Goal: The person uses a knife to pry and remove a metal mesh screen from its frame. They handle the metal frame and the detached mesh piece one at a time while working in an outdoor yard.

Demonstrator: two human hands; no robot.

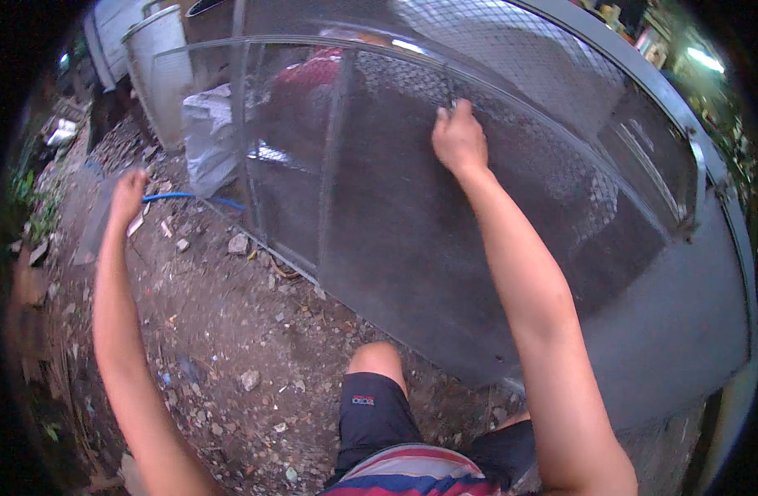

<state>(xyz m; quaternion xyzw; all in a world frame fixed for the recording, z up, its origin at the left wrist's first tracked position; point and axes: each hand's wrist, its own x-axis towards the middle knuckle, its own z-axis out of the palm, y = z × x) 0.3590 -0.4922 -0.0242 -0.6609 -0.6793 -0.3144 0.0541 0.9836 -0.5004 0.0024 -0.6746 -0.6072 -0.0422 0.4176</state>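
A large dark metal gate (412, 215) with mesh in its upper part stands slanted in front of me. Near its upper bar, my right hand (461, 140) is closed at a small upright metal piece that looks like a latch; my fingers mostly hide it. My left hand (129, 194) is out to the far left, curled into a fist and smeared by motion. Beside it is a blurred greyish thing (93, 219), and I cannot make out what the fist holds. A blue hose (176, 196) runs from beside the left hand toward the gate's lower left edge.
A tall whitish bin (157, 78) and a white sack (209, 136) stand behind the gate's left end. Rubble and stones cover the dirt ground (230, 331). My knee (377, 360) is close to the gate's bottom edge. A lit lamp (705, 59) shows at upper right.
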